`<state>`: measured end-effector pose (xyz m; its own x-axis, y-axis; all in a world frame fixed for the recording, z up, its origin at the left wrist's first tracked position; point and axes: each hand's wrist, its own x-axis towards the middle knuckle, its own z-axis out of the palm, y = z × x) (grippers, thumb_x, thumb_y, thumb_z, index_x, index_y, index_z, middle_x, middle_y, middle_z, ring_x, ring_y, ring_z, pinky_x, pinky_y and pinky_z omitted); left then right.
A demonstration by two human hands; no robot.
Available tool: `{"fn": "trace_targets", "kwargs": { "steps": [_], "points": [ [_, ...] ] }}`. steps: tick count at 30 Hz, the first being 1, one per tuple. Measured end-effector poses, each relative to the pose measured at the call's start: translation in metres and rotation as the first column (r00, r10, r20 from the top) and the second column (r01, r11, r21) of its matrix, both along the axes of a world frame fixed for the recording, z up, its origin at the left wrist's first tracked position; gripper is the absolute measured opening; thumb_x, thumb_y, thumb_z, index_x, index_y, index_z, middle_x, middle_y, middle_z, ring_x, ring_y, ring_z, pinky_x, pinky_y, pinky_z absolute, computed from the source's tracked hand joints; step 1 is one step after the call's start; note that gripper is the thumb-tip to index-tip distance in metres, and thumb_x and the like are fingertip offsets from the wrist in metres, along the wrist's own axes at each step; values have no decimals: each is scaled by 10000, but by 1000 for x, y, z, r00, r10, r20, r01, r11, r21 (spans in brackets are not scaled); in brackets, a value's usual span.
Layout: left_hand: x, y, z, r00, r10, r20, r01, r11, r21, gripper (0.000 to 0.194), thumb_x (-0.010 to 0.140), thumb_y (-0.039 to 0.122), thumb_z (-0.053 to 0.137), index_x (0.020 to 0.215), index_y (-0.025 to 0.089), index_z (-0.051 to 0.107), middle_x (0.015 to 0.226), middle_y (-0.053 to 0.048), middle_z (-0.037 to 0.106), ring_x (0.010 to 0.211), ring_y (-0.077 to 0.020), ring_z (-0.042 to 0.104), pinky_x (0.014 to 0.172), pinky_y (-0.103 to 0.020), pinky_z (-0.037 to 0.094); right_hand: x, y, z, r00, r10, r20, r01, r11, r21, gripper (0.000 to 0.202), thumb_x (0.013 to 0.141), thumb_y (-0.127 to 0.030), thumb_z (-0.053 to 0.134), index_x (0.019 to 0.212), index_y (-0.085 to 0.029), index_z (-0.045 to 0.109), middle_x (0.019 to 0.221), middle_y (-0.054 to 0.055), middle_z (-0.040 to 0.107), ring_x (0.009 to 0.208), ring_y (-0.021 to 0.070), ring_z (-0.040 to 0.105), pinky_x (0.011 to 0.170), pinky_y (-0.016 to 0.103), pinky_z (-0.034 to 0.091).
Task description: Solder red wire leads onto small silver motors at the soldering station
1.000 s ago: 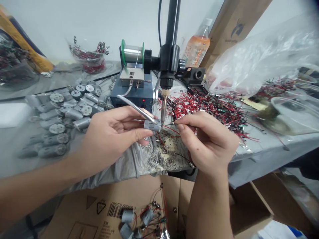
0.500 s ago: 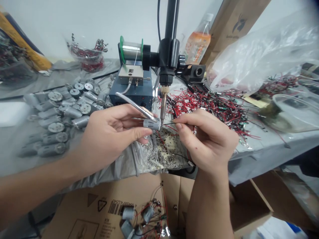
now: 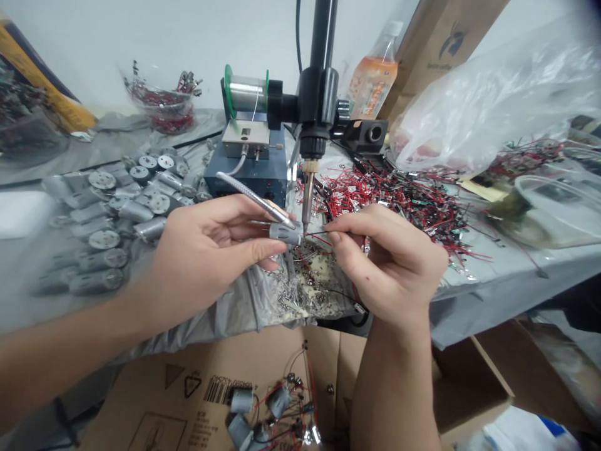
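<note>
My left hand [image 3: 211,254] grips a small grey electric motor [image 3: 284,233] between thumb and fingers, its end turned to the right. Over the motor reaches the metal solder feed tube [image 3: 257,199]. The tip of an upright soldering iron [image 3: 307,203], clamped on a black stand [image 3: 319,100], comes down right at the motor's end. From the right, my right hand [image 3: 385,260] pinches a thin black wire [image 3: 318,233], whose end lies at the iron's tip. Whether wire and motor are joined there is too small to tell.
A solder spool [image 3: 247,94] sits above a blue soldering station [image 3: 248,175]. Loose motors [image 3: 106,238] lie at left, and red and black wires [image 3: 385,194] are heaped at right. Below the table edge, a cardboard box [image 3: 188,382] holds wired motors [image 3: 241,401]. Behind stands an orange-labelled bottle [image 3: 373,78].
Almost nothing differs. Both hands stay at the iron's tip with the motor and the black wire, and the view has shifted slightly.
</note>
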<state>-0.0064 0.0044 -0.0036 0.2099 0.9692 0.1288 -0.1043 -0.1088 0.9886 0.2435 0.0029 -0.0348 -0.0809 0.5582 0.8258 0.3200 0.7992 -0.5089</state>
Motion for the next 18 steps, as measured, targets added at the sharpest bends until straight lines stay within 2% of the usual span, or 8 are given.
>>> {"fn": "trace_targets", "kwargs": {
  "steps": [7, 12, 18],
  "points": [
    [1, -2, 1, 998, 16, -53, -16, 1000, -3, 368, 797, 167, 1200, 1040, 358, 1000, 1031, 51, 967, 934, -262, 951, 797, -357, 875, -1, 0, 0, 1000, -5, -3, 5, 1000, -12, 173, 1075, -95, 819, 1024, -235, 907, 816, -15, 754, 714, 134, 636, 659, 301, 529],
    [-1, -2, 3, 995, 3, -104, 1, 999, 36, 318, 852, 196, 1132, 1106, 303, 973, 1057, 67, 975, 940, -262, 959, 820, -356, 870, -1, -1, 0, 999, -42, 2, 42, 998, -35, 167, 1074, -132, 820, 1008, -253, 913, 813, 4, 774, 705, 166, 638, 642, 341, 532],
    [-1, -2, 1, 997, 21, -81, -20, 1000, 10, 342, 827, 180, 1173, 1076, 332, 994, 1057, 41, 976, 962, -273, 962, 804, -355, 875, -1, -1, 0, 1000, -18, -9, 18, 999, -36, 169, 1076, -115, 817, 1013, -238, 915, 803, -8, 753, 708, 142, 630, 652, 314, 523]
  ]
}}
